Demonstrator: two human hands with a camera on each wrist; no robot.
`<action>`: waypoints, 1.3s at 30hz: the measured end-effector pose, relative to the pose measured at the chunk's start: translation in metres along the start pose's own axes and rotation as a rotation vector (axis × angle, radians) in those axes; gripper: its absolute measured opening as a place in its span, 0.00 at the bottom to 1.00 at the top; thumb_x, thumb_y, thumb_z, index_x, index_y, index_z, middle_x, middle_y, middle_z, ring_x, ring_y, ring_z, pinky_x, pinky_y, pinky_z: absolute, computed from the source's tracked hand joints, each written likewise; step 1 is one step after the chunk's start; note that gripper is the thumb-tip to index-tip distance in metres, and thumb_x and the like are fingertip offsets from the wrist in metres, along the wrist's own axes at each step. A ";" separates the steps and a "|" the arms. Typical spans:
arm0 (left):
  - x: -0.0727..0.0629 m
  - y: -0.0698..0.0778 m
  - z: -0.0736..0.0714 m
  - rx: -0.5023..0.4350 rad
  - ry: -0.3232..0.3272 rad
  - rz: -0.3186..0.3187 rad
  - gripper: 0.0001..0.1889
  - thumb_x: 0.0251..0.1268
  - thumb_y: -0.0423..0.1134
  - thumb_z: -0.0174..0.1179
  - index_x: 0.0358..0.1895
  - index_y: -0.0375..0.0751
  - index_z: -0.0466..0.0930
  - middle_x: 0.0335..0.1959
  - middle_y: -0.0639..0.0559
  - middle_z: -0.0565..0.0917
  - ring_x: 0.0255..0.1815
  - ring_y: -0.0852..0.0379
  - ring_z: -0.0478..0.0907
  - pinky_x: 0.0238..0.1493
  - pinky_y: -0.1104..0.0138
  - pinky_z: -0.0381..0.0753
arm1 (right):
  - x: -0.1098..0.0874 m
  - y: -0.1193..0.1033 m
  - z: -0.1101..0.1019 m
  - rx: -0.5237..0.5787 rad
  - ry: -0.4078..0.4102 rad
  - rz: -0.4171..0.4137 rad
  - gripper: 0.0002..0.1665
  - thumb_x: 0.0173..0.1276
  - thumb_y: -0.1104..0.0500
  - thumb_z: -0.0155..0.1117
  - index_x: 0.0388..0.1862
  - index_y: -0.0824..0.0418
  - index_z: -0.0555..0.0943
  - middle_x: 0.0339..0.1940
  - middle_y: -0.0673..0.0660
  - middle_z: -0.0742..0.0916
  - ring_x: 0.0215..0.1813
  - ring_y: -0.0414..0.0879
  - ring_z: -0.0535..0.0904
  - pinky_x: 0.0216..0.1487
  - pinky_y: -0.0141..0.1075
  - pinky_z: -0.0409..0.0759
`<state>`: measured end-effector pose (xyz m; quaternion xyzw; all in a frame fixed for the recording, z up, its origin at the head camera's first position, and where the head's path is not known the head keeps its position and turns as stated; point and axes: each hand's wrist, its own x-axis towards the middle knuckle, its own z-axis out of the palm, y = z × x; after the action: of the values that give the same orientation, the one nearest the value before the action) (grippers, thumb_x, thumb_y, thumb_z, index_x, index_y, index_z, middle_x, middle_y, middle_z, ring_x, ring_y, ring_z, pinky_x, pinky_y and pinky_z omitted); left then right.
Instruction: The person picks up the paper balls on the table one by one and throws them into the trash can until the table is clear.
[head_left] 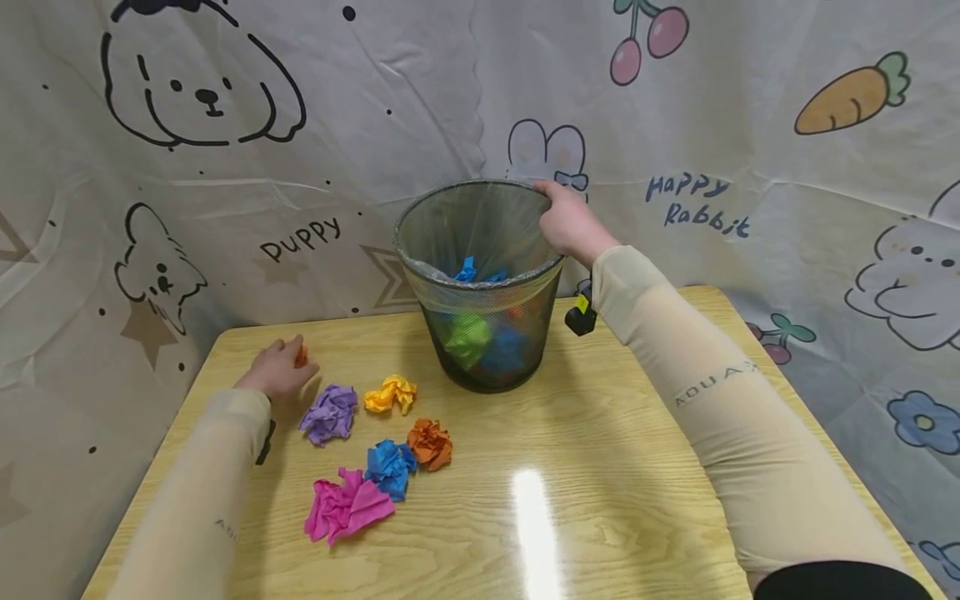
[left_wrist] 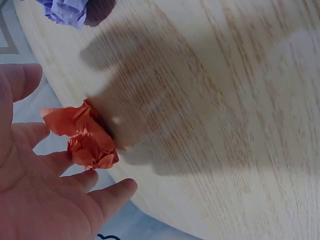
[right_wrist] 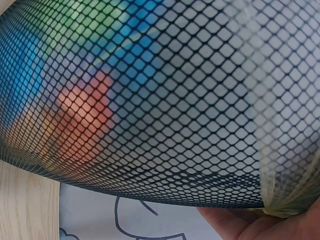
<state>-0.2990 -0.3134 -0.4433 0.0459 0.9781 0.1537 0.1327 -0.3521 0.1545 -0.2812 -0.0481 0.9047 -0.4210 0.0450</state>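
Note:
My left hand [head_left: 279,368] is at the table's far left, fingers spread behind a crumpled orange-red paper ball [left_wrist: 85,136]. In the left wrist view its thumb stands apart from the paper, which lies on the table. Just right of that hand sits a purple paper ball [head_left: 330,414]. My right hand [head_left: 572,221] grips the right rim of a black mesh wastebasket [head_left: 480,333] lined with a clear bag. Through the mesh in the right wrist view I see a red paper ball [right_wrist: 87,107] among green and blue ones.
On the wooden table [head_left: 622,500] lie more paper balls: yellow [head_left: 392,394], brown-orange [head_left: 430,444], blue [head_left: 391,468] and pink [head_left: 347,505]. The blue one is beside the pink and brown-orange ones. A printed cloth [head_left: 420,92] hangs behind the wastebasket.

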 end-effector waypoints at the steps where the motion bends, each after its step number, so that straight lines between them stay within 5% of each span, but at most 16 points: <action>1: -0.001 0.000 0.000 -0.002 -0.004 -0.008 0.41 0.78 0.48 0.47 0.79 0.21 0.42 0.72 0.13 0.50 0.70 0.15 0.51 0.70 0.32 0.54 | 0.000 0.000 0.000 -0.001 0.000 -0.002 0.42 0.74 0.71 0.32 0.86 0.53 0.50 0.85 0.54 0.55 0.68 0.51 0.68 0.23 0.36 0.63; 12: 0.007 -0.014 0.005 -0.007 0.006 -0.049 0.37 0.76 0.41 0.45 0.80 0.27 0.46 0.69 0.12 0.51 0.63 0.13 0.62 0.62 0.30 0.65 | 0.000 -0.001 0.001 -0.007 0.006 0.002 0.41 0.75 0.71 0.32 0.86 0.53 0.50 0.85 0.54 0.55 0.67 0.50 0.70 0.22 0.36 0.64; 18: 0.002 -0.010 0.003 0.024 0.045 -0.032 0.33 0.73 0.37 0.50 0.75 0.20 0.56 0.61 0.13 0.61 0.57 0.19 0.70 0.58 0.33 0.71 | -0.001 -0.002 -0.001 -0.005 0.004 0.005 0.41 0.76 0.71 0.32 0.86 0.53 0.50 0.85 0.54 0.55 0.60 0.52 0.76 0.22 0.35 0.63; 28: -0.005 -0.003 -0.001 0.049 0.058 -0.040 0.33 0.67 0.36 0.56 0.71 0.19 0.63 0.57 0.16 0.69 0.57 0.25 0.72 0.59 0.36 0.72 | -0.001 -0.003 0.000 -0.013 0.004 0.013 0.41 0.76 0.70 0.31 0.86 0.53 0.50 0.85 0.55 0.56 0.58 0.54 0.76 0.22 0.35 0.63; 39: -0.003 -0.014 0.005 0.050 0.090 -0.018 0.26 0.64 0.36 0.60 0.62 0.22 0.76 0.52 0.22 0.76 0.51 0.31 0.72 0.50 0.40 0.77 | -0.001 -0.003 0.000 -0.023 0.006 0.004 0.41 0.75 0.71 0.32 0.86 0.54 0.50 0.85 0.55 0.57 0.68 0.52 0.68 0.25 0.37 0.66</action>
<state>-0.2953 -0.3255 -0.4513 0.0335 0.9870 0.1301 0.0887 -0.3507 0.1524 -0.2789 -0.0455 0.9096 -0.4108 0.0423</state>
